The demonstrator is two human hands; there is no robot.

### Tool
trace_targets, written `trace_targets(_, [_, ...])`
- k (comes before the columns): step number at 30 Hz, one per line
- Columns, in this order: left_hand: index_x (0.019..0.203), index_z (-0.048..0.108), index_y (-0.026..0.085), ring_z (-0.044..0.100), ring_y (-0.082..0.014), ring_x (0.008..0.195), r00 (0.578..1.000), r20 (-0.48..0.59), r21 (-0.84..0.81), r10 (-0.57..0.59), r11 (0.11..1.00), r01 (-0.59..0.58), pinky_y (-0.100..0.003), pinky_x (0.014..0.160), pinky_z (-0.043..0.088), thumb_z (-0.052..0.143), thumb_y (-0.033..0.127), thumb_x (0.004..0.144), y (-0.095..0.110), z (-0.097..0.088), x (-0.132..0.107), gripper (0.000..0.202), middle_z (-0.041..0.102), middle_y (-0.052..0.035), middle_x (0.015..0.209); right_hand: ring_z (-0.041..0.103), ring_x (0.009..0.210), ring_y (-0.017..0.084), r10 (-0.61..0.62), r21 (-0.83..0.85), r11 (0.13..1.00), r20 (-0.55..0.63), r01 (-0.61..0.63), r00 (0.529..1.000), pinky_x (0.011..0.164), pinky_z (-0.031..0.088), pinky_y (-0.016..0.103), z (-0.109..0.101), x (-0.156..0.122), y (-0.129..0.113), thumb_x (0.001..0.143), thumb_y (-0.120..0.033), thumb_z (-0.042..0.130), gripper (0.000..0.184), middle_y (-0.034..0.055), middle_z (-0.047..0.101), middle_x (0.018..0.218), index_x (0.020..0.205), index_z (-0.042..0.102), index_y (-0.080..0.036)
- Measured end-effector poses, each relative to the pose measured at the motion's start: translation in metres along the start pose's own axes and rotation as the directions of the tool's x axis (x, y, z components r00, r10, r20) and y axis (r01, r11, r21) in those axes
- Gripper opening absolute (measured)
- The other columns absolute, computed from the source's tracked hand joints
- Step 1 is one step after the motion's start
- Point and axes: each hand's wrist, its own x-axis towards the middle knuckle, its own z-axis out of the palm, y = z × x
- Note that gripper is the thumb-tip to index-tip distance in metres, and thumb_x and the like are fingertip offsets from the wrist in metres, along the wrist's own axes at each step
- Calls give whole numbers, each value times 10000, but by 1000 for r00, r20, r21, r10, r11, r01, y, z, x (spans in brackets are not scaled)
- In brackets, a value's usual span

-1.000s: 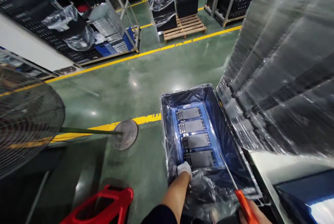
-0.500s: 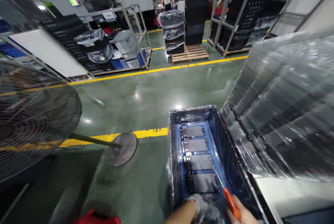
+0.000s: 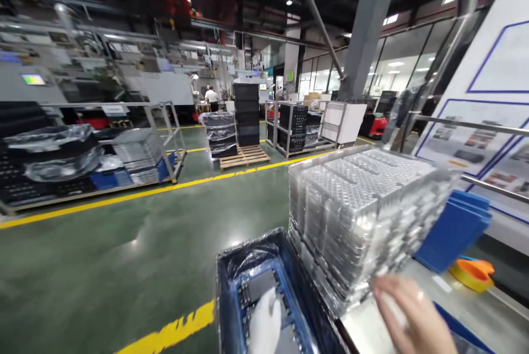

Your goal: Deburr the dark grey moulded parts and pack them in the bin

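Glossy green factory floor (image 3: 124, 255) with yellow lines, dark blue plastic-lined crate (image 3: 231, 288) near centre, pale metal bench (image 3: 372, 332) right, bearing stacked clear plastic trays (image 3: 359, 216), blue bins (image 3: 452, 230), orange tape roll (image 3: 471, 274).

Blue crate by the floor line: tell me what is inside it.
The blue crate holds a clear plastic liner and a blue tray of dark flat parts. The gloved left hand covers the nearer parts.

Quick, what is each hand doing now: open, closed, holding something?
Left hand: gloved, inside the blue crate, over the parts; grip cannot be told.
Right hand: bare, blurred, at the stack of clear trays; grip cannot be told.
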Motion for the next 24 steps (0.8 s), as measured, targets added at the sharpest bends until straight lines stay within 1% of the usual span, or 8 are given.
trace_targets(2, [1245, 627, 129, 552, -213, 1247, 963, -85, -15, 254, 966, -256, -391, 1144, 377, 446, 239, 910, 56, -2, 4, 396, 622, -109, 1304, 588, 1140, 270, 0, -141, 990, -19, -3, 1000, 1030, 420, 455, -26, 63, -21, 909, -538, 481, 393, 88, 678, 1153, 1047, 694, -238])
trace_targets(3, [1250, 623, 136, 556, -220, 1236, 931, -134, -4, 338, 940, -342, -412, 1136, 387, 445, 250, 907, 85, -1, 4, 404, 625, -112, 1293, 555, 1187, 277, 53, -206, 978, 93, -33, 994, 1070, 376, 453, -33, 91, -30, 904, -584, 461, 471, 91, 665, 1188, 1101, 681, -217])
trace_targets(7, [1271, 601, 159, 570, -211, 1207, 782, -209, 1, 588, 800, -601, -412, 1086, 452, 460, 225, 904, 181, 9, -8, 399, 625, -111, 1279, 640, 692, 200, 204, -257, 959, 329, -120, 922, 828, 481, 399, -34, 158, -43, 968, -509, 397, 519, 27, 645, 608, 645, 661, -200])
trace_targets(12, [1333, 547, 148, 541, -213, 1258, 610, -297, 69, 734, 654, -753, -396, 1094, 463, 449, 176, 899, 233, 19, -18, 445, 592, -125, 1333, 585, 563, 112, 349, -312, 923, 433, -225, 831, 639, 490, 272, -28, 166, -32, 1013, -484, 385, 524, -34, 594, 572, 678, 619, -157])
trace_targets(16, [1421, 463, 104, 403, -320, 1383, 433, -270, 156, 860, 483, -861, -519, 1181, 341, 507, 245, 848, 262, 34, -8, 592, 497, -153, 1440, 591, 624, 113, 384, -422, 878, 340, -225, 859, 688, 502, 288, -28, 169, -34, 984, -433, 496, 419, -9, 627, 657, 702, 613, -147])
trace_targets(18, [1430, 452, 74, 356, -392, 1396, 418, -193, 224, 888, 454, -862, -601, 1192, 262, 536, 322, 838, 272, 42, -3, 648, 506, -191, 1419, 603, 648, 115, 385, -458, 859, 278, -231, 880, 701, 511, 295, -28, 175, -37, 979, -407, 512, 382, -2, 646, 687, 723, 628, -148])
trace_targets(20, [1352, 525, 19, 348, -442, 1381, 476, -124, 296, 871, 490, -820, -638, 1189, 210, 547, 378, 830, 276, 46, 0, 634, 537, -256, 1354, 610, 634, 113, 376, -472, 850, 235, -233, 896, 690, 522, 294, -35, 190, -41, 968, -385, 538, 361, -7, 650, 663, 714, 640, -149])
trace_targets(24, [1079, 637, 63, 322, -406, 1397, 526, -92, 283, 846, 529, -801, -556, 1233, 132, 599, 465, 775, 272, 42, -3, 505, 584, -239, 1232, 704, 790, 219, 327, -467, 847, 78, -255, 942, 690, 499, 360, -85, 250, -57, 948, -442, 514, 455, 123, 716, 745, 725, 698, -91])
